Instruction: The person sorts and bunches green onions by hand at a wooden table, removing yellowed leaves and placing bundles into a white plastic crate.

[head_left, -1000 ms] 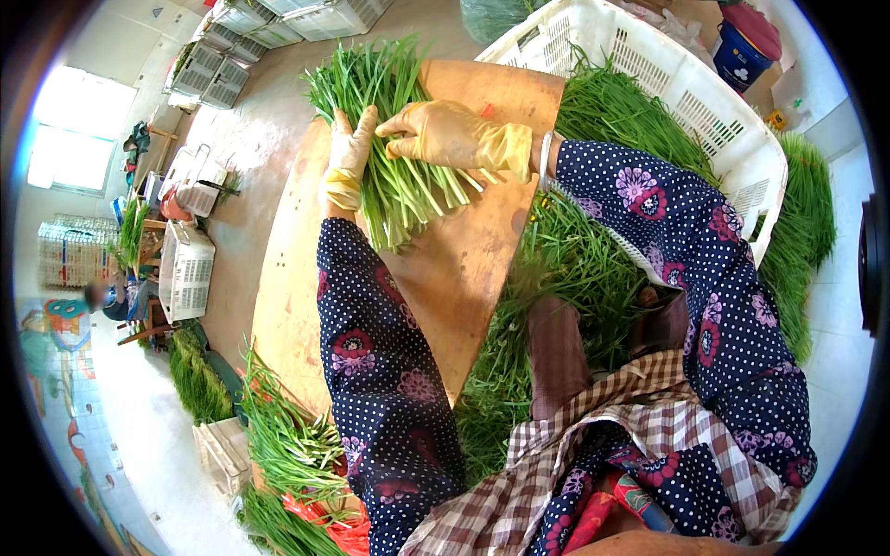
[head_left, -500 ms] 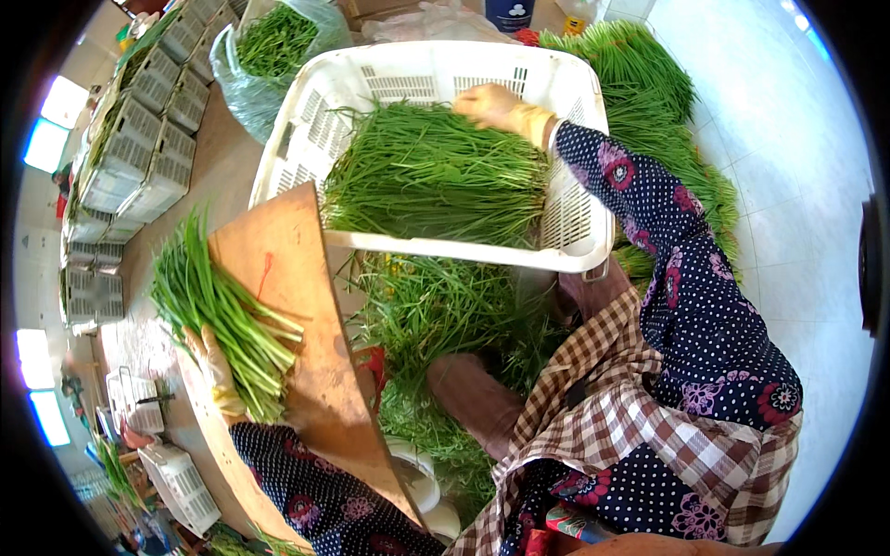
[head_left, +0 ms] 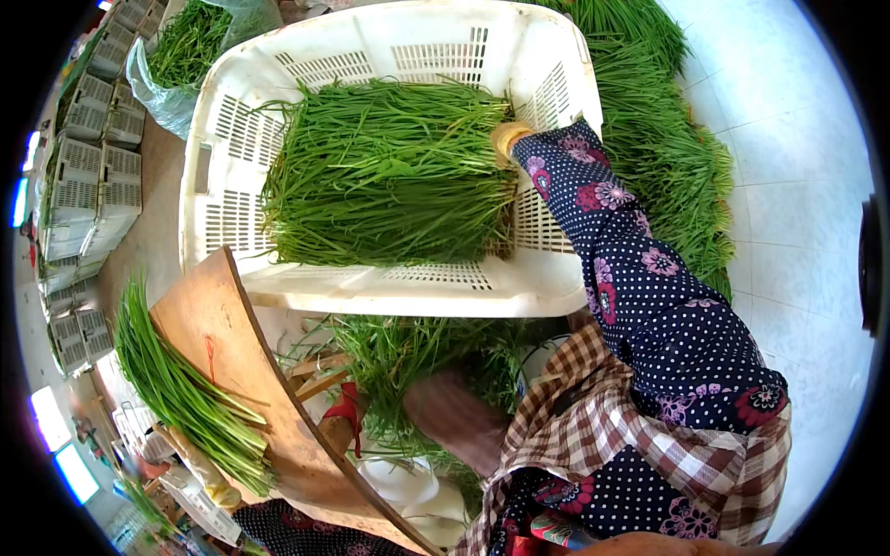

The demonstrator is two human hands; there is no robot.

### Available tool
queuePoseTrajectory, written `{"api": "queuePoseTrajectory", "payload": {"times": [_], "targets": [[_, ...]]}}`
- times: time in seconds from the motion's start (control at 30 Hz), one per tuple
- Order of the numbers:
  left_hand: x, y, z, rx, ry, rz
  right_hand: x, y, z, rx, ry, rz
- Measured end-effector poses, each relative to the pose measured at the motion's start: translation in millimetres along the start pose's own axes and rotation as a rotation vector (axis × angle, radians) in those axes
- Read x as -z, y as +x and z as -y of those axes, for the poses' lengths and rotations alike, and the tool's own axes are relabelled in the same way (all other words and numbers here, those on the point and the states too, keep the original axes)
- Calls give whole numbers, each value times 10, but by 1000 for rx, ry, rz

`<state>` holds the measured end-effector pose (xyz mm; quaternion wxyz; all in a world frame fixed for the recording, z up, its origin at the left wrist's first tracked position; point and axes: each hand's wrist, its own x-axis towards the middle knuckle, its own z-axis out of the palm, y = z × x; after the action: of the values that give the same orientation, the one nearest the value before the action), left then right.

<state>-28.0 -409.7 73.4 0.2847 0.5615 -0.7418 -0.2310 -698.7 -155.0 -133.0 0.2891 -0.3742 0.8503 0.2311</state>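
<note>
A thick layer of garlic chives lies in a white slatted plastic crate, the pale cut ends toward the right. My right hand, in a yellowish glove, reaches in and touches those ends; its fingers are hidden. On a tilted wooden board at the lower left rests a bunch of garlic chives, leaves pointing up and left. My left hand, gloved as well, is wrapped along the outer side of this bunch. A thin red tie lies on the board beside the stalks.
More chives are heaped on the tiled floor right of the crate. A plastic bag of greens stands at the upper left, near stacked white crates. Loose greens and white containers sit below, by my leg.
The view has shifted, so the crate looks larger and nearer. My right hand has moved from the far edge of the chives to their cut ends. My left hand stays at the bunch.
</note>
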Motion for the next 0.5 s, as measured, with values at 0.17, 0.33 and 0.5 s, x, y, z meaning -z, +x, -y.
{"api": "queuePoseTrajectory", "payload": {"times": [0.17, 0.33, 0.5], "targets": [[192, -224, -179, 40, 155, -91, 237, 392, -208, -132, 151, -362], [373, -262, -612, 6, 230, -125, -28, 1100, -673, -10, -22, -353], [186, -608, -1378, -63, 306, -120, -1169, 1638, -732, -121, 315, -453]]}}
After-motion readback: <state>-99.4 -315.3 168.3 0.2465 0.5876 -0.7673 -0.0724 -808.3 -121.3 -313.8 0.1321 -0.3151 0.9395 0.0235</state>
